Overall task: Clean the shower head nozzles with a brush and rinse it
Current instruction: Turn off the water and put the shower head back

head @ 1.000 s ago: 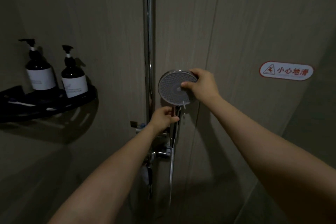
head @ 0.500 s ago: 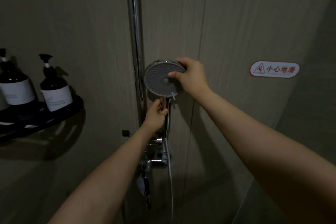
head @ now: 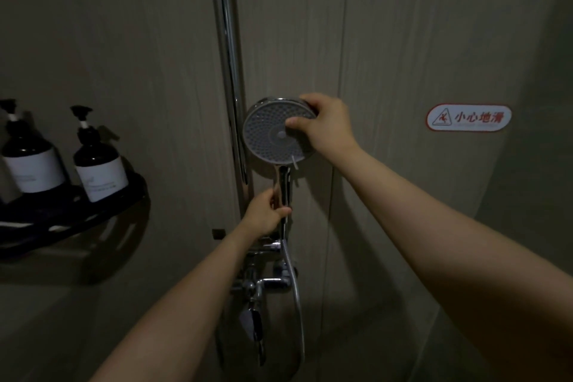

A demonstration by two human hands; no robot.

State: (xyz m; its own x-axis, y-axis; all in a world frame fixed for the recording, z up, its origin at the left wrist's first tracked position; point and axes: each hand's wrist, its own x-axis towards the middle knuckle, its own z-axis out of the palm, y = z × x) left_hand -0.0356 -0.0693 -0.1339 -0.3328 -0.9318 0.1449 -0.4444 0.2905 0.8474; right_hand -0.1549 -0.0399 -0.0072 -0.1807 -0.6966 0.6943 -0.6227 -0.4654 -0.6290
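The round chrome shower head [head: 269,133] faces me, its grey nozzle plate dotted with small holes, beside the vertical chrome rail [head: 231,77]. My right hand [head: 325,125] grips its right rim, thumb pressed on the nozzle face. My left hand [head: 265,214] is closed around the lower end of the shower handle [head: 283,183], just above where the hose joins. A small white lever sticks out at the plate's bottom edge. No brush is in view.
A chrome mixer tap [head: 266,281] and looping metal hose [head: 299,319] sit below the hands. A black corner shelf [head: 77,220] at left carries two dark pump bottles [head: 99,161]. A red-bordered slip warning sticker [head: 468,118] is on the right wall.
My left hand has slid down the handle from just under the head to its lower end. My right hand keeps its hold on the rim. The camera shifted slightly.
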